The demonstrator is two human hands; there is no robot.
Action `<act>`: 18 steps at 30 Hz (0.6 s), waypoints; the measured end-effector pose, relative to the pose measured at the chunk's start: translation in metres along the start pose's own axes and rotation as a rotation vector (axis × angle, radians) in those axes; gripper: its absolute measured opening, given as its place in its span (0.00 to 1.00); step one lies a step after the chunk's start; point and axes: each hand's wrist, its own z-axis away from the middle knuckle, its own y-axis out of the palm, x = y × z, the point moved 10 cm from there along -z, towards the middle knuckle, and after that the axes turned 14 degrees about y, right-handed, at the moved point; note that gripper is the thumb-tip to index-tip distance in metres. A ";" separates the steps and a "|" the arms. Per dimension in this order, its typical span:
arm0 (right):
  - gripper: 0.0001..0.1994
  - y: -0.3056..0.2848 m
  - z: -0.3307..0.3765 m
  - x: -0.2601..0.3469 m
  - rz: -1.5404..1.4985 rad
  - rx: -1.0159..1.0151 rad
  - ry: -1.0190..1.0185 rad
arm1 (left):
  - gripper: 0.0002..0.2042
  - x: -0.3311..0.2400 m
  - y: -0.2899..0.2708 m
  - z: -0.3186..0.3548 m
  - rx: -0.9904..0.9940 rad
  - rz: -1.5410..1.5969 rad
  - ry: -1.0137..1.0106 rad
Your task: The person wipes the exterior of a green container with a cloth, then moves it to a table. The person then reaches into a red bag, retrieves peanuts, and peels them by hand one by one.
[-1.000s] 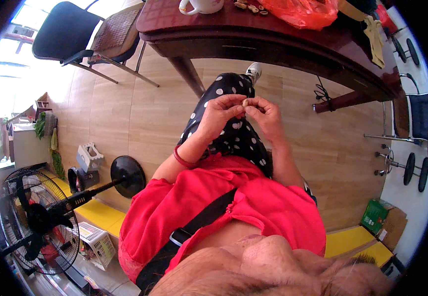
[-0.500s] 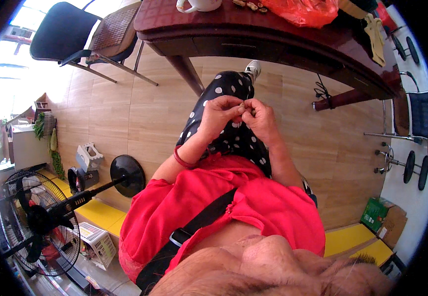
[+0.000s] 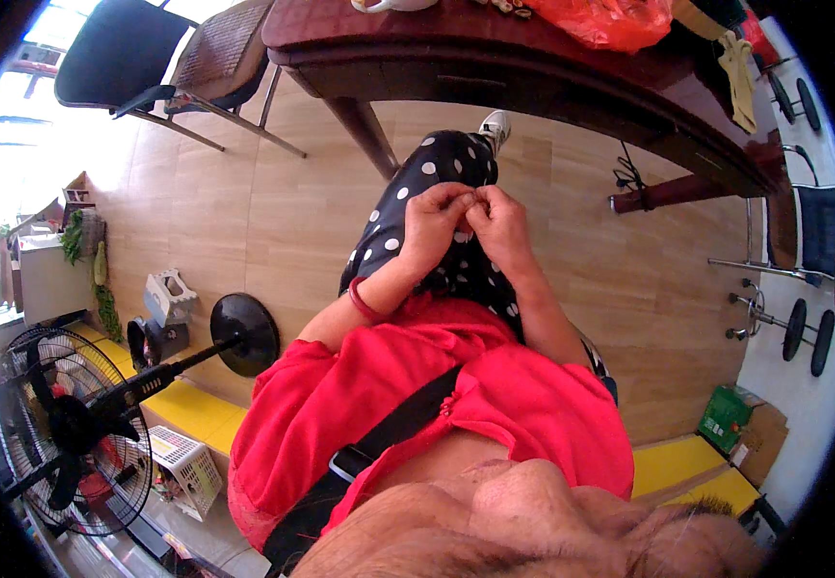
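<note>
Above my lap, my left hand (image 3: 434,223) and my right hand (image 3: 500,223) meet fingertip to fingertip, each in a closed pinch. Between them is a small tan thing that looks like a peanut; the fingers now hide most of it. Under the hands lie the black trousers (image 3: 379,231) with white dots. Ahead, on the dark red table (image 3: 389,34), lie several peanut-like pieces (image 3: 506,6), beside a white cup (image 3: 393,4) cut off by the upper edge and a red plastic bag (image 3: 610,21).
A dark chair (image 3: 124,53) stands at the far left. To my left are a black standing fan (image 3: 71,429), a grey-white step stool (image 3: 169,297) and a white basket (image 3: 184,472). A yellow glove-like cloth (image 3: 737,82) hangs over the table's right edge. At right are another chair (image 3: 819,226) and a green box (image 3: 729,416).
Both hands have moved slightly up and my fingertips have drawn closer together, covering the small tan thing seen between them before. The view has shifted a little, so less of the cup shows.
</note>
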 end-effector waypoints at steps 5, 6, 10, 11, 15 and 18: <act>0.09 0.011 -0.013 -0.022 0.000 -0.004 -0.048 | 0.07 0.023 -0.004 0.003 -0.055 0.152 -0.094; 0.09 0.013 -0.015 -0.027 -0.063 0.042 -0.009 | 0.07 0.027 -0.004 0.004 -0.066 0.205 -0.133; 0.07 0.020 -0.019 -0.036 -0.268 0.179 0.123 | 0.08 0.042 -0.002 0.005 -0.079 0.385 -0.228; 0.07 0.021 -0.019 -0.039 -0.309 0.200 0.151 | 0.08 0.044 -0.002 0.005 -0.076 0.401 -0.243; 0.06 0.023 -0.026 -0.056 -0.314 0.226 0.153 | 0.10 0.047 0.001 0.007 -0.056 0.439 -0.315; 0.06 0.024 -0.025 -0.056 -0.384 0.296 0.207 | 0.11 0.053 0.005 0.007 0.006 0.529 -0.365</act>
